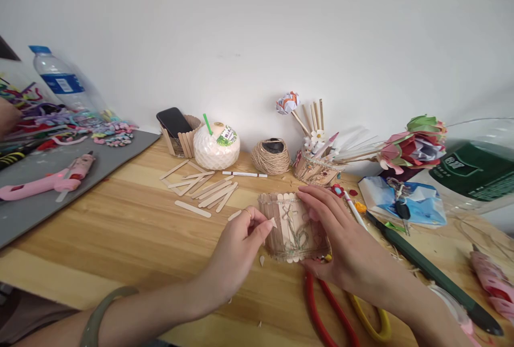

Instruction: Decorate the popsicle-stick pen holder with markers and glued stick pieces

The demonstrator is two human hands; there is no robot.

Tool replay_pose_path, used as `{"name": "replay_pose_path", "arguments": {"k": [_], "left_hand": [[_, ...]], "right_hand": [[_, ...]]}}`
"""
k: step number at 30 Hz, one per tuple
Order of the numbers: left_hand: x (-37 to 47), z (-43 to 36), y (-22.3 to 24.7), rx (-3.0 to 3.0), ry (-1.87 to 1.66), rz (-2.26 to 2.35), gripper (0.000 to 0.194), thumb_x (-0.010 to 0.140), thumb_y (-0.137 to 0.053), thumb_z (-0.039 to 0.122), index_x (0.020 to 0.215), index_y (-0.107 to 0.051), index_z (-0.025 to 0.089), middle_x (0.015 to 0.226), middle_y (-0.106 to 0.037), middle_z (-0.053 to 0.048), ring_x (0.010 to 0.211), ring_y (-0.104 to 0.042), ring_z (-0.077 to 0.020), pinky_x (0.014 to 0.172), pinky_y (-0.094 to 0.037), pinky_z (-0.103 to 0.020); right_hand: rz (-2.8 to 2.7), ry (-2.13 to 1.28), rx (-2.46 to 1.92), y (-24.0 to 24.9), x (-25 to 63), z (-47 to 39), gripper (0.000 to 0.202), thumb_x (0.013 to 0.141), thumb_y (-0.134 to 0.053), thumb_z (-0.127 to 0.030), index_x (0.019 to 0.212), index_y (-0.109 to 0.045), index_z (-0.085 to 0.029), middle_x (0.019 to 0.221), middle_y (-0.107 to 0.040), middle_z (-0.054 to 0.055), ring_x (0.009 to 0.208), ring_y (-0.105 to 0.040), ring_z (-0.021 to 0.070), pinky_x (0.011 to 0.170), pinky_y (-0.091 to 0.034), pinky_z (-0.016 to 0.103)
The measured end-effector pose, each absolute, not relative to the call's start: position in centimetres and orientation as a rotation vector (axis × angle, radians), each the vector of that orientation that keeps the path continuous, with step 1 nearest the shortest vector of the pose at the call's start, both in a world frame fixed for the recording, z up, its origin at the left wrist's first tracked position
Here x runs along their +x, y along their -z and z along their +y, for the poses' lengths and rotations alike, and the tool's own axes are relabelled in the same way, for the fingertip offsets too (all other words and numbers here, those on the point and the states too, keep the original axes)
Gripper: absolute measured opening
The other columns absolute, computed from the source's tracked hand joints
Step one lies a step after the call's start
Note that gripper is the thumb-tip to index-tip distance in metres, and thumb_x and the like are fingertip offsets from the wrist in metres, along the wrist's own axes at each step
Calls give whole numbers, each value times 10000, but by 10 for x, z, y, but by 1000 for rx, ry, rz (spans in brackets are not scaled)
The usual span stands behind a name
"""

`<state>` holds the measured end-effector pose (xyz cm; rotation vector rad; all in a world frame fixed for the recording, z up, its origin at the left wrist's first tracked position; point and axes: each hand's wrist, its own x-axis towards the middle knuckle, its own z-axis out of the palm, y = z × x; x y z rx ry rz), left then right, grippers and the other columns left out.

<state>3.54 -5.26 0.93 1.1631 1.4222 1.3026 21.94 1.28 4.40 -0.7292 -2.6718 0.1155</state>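
Left hand (233,253): fingers closing on chip (273,222), light pinch serving best; right hand (348,242): fingers curving half-open, bracing cup (283,232) firmly

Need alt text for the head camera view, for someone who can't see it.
The right hand steadies a craft-stick holder with a twine flower design while the left hand pinches a small pale wooden piece at its front. Around them on the wooden table are loose craft sticks and red-handled scissors.
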Motion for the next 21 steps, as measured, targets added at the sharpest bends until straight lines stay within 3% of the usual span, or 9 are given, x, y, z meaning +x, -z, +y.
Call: {"name": "replay_pose_path", "arguments": {"k": [3, 9, 15, 21], "left_hand": [[35, -53, -8, 1176, -1286, 1435, 238, 791, -532, 371, 631, -490, 200, 598, -490, 28, 581, -473, -132, 544, -385, -238], [34, -55, -7, 1106, -1264, 1374, 257, 813, -487, 405, 659, -502, 200, 598, -486, 30, 547, -467, -126, 492, -379, -231], [30, -58, -5, 1246, -1343, 1460, 53, 778, -575, 237, 762, -538, 202, 711, -584, 16, 628, -540, -125, 559, -443, -222], [24, -54, 1, 1851, -1518, 1553, 37, 800, -600, 163, 785, -601, 197, 759, -654, -20, 712, -591, -156, 615, -465, -255]], "right_hand": [[-2665, -113, -726, -43, 219, 13, 778, 640, -629, -114, 1349, -309, -143, 1367, -406, 182, 1312, -330, 329, 1042, -373, 533], [-2663, -92, -709, -42, 221, 13, 772, 646, -631, -130, 1350, -314, -144, 1361, -418, 183, 1303, -344, 335, 1030, -386, 538], [-2674, -77, -713, -42, 220, 15, 772, 645, -636, -139, 1347, -314, -136, 1361, -414, 186, 1305, -338, 337, 1032, -384, 532], [-2671, -61, -691, -42, 220, 15, 766, 651, -620, -137, 1348, -303, -138, 1352, -422, 188, 1296, -346, 337, 1019, -396, 542]]}}
